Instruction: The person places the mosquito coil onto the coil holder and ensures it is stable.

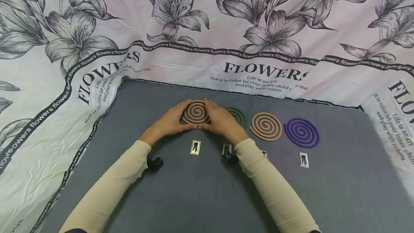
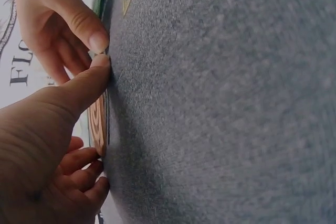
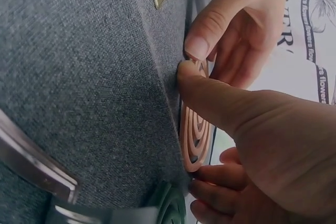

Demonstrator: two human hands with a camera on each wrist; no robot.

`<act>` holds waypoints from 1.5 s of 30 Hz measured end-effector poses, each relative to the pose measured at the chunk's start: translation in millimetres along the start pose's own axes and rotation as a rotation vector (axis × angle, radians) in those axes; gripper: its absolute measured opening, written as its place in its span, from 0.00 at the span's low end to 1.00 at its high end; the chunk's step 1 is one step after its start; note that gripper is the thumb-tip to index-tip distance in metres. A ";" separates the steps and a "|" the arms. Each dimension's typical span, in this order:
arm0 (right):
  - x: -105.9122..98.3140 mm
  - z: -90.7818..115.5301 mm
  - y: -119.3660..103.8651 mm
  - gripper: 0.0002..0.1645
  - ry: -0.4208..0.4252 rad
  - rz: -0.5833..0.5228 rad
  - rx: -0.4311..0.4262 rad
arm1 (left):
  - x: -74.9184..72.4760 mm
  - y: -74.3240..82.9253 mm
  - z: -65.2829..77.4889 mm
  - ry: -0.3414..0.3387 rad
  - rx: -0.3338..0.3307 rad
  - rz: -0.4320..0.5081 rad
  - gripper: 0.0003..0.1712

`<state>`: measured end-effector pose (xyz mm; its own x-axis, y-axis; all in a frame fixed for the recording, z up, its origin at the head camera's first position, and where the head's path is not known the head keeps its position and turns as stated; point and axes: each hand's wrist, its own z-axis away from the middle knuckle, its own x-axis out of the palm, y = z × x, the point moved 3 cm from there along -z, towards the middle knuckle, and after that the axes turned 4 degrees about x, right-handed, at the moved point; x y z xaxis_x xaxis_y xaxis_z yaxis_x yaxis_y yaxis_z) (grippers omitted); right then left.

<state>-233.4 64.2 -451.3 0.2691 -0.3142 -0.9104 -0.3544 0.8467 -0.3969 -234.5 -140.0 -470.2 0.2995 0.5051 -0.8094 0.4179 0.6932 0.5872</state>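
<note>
A brown mosquito coil (image 1: 196, 113) is framed by both hands at the back of the grey surface. My left hand (image 1: 173, 120) grips its left edge, thumb at the near rim and fingers curved round the far side. On the opposite edge my right hand (image 1: 223, 119) grips it the same way. The two thumb tips meet at the near rim. In the left wrist view the coil (image 2: 97, 127) appears nearly edge-on, low over the cloth. A green coil (image 1: 237, 116) lies partly hidden behind the right hand. Nearest the hands is a gold metal coil stand (image 1: 195, 147).
Right of the green coil lie a tan coil (image 1: 266, 127) and a purple coil (image 1: 302, 132). Silver stands (image 1: 304, 160) lie in front, two partly covered by the right arm and its wrist camera. A flower-print cloth (image 1: 258, 42) rises behind the grey surface (image 1: 181, 197).
</note>
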 end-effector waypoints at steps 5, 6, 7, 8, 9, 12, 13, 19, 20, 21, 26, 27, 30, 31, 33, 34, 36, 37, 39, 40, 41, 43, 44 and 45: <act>-1.1 -3.0 -1.6 0.62 -0.009 0.011 0.012 | -1.9 1.1 0.4 0.008 0.010 0.004 0.61; -1.2 -3.2 -1.9 0.62 -0.010 0.016 0.013 | -2.1 1.5 0.7 0.010 0.011 0.006 0.61; -1.4 -3.4 -2.3 0.62 -0.010 0.022 0.011 | -2.1 1.7 0.8 0.013 0.013 0.007 0.60; -1.6 -3.6 -2.7 0.62 -0.010 0.026 0.008 | -2.1 1.9 1.0 0.016 0.015 0.007 0.60; -1.8 -3.5 -3.1 0.62 -0.009 0.027 0.004 | -2.4 2.5 1.3 0.017 0.016 0.009 0.60; -2.7 -2.7 -3.6 0.62 -0.003 0.035 -0.010 | -3.9 4.3 2.5 0.019 0.017 0.015 0.60; -3.1 -2.2 -3.7 0.62 -0.001 0.036 -0.013 | -4.0 4.5 2.9 0.021 0.020 0.015 0.60; -6.6 3.3 -6.1 0.62 0.020 0.022 -0.033 | -6.8 9.3 8.5 0.039 0.041 0.025 0.59; -7.5 4.8 -7.1 0.62 0.024 0.019 -0.038 | -8.0 10.5 10.0 0.043 0.042 0.028 0.59; -8.2 6.3 -8.0 0.62 0.029 0.018 -0.043 | -8.8 11.6 11.3 0.048 0.046 0.028 0.59; -13.9 16.8 -11.8 0.62 0.069 0.008 -0.050 | -13.2 18.3 18.0 0.069 0.062 0.018 0.58; -15.2 19.0 -12.4 0.62 0.077 0.005 -0.049 | -13.9 20.1 19.4 0.075 0.070 0.017 0.58; -18.4 25.3 -14.2 0.62 0.095 0.004 -0.051 | -16.2 25.4 23.9 0.093 0.088 0.018 0.58; -19.6 27.5 -15.5 0.62 0.099 0.002 -0.053 | -17.0 27.1 25.7 0.100 0.093 0.017 0.58; -21.6 31.5 -18.0 0.63 0.104 0.004 -0.059 | -18.8 30.7 29.5 0.111 0.100 0.019 0.58; -22.5 33.5 -19.2 0.63 0.107 0.006 -0.063 | -19.7 32.2 31.4 0.115 0.101 0.017 0.57; -24.6 37.9 -21.8 0.63 0.115 0.009 -0.069 | -21.3 35.3 34.8 0.122 0.104 0.011 0.57; -25.5 39.9 -23.1 0.62 0.119 0.012 -0.069 | -22.1 37.1 36.6 0.125 0.104 0.010 0.57; -26.9 44.0 -25.0 0.62 0.128 0.018 -0.072 | -23.5 40.6 39.9 0.131 0.107 0.011 0.57; -27.4 46.1 -25.8 0.62 0.135 0.023 -0.075 | -24.0 42.2 41.4 0.135 0.106 0.010 0.56; -27.9 48.1 -26.6 0.62 0.141 0.027 -0.077 | -24.3 43.8 42.9 0.137 0.107 0.009 0.56; -28.8 51.7 -28.2 0.62 0.152 0.033 -0.084 | -25.0 46.9 46.6 0.143 0.106 0.007 0.56; -29.1 53.4 -28.9 0.62 0.158 0.036 -0.088 | -25.3 48.3 48.5 0.144 0.106 0.007 0.56; -29.4 55.1 -29.5 0.62 0.161 0.038 -0.092 | -25.5 49.5 50.3 0.146 0.104 0.005 0.56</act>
<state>-181.5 72.1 -406.4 0.1094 -0.3537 -0.9289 -0.4439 0.8188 -0.3640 -178.3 -144.4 -420.7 0.1773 0.5826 -0.7932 0.5052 0.6378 0.5814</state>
